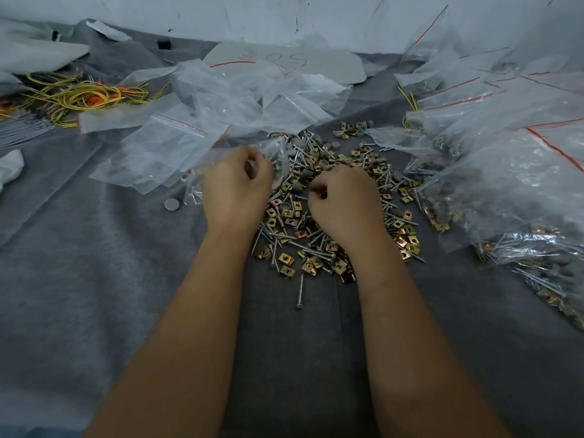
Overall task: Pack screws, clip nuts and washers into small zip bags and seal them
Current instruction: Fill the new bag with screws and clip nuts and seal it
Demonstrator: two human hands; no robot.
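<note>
Both forearms reach out; left hand (235,181) pinches a zip bag (278,159).

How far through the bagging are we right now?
Done: filled clear zip bags are stacked at right. In hand: the left hand holds a small clear bag open while the right hand pinches parts from the loose pile of screws and brass clip nuts. Left: that large pile and many empty bags.

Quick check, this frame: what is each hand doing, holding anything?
Left hand: fingers curled, gripping a small zip bag.
Right hand: fingers curled over the hardware pile, apparently pinching small pieces; exactly which cannot be told.
</note>
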